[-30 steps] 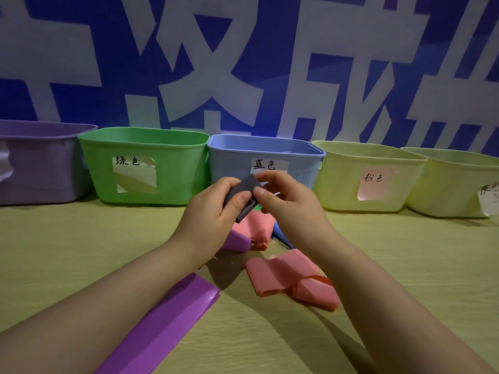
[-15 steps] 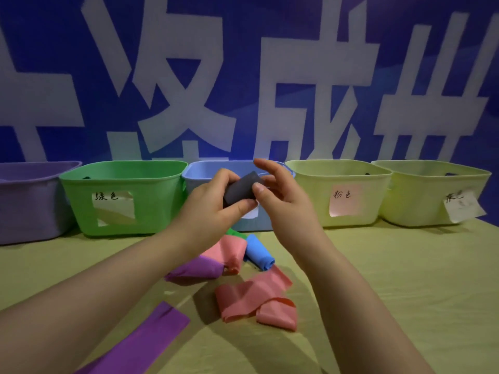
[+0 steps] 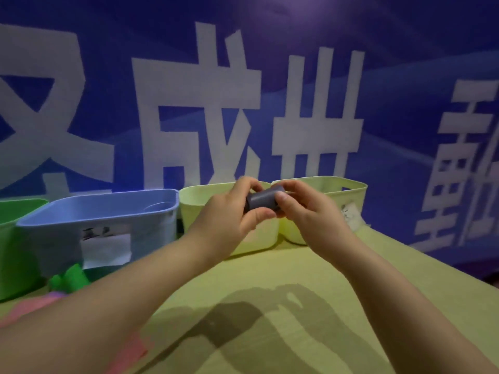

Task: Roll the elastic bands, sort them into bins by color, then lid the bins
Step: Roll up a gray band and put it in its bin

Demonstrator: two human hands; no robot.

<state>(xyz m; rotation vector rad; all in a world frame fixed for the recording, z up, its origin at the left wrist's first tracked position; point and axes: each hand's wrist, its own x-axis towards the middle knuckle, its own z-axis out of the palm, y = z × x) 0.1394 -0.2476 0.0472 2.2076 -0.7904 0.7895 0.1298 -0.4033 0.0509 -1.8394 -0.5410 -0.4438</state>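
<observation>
A dark blue banner [image 3: 405,103] with huge white characters rises behind the blue bin [image 3: 102,211] and fills the upper half of the view. A yellow-green tabletop [image 3: 297,306] runs from the blue bin toward you and carries the shadow of your arms.

The blue bin stands open at the back of the tabletop, left of centre. A white paper label [image 3: 106,247] is on its front wall, but the writing is too blurred to read. To the left of the blue bin is a green bin [image 3: 13,252], cut off by the edge of the view. Just to the right of the blue bin is a pale yellow bin [image 3: 199,201], and beyond that a second yellow bin [image 3: 337,187].

Your two forearms reach up past the right side of the blue bin. Your hands meet in the air in front of the two yellow bins, near their rims. Your left hand [image 3: 229,220] pinches one end of a grey rolled elastic band [image 3: 263,201], thumb below and fingers curled over the top. Your right hand [image 3: 310,217] grips the other end, thumb on the near face. The roll lies sideways between them, clear of the tabletop.

On the tabletop in front of the blue bin lies a crumpled green band [image 3: 70,279]. Nearer to you is a flat pink band [image 3: 27,306], partly hidden by your left forearm.
</observation>
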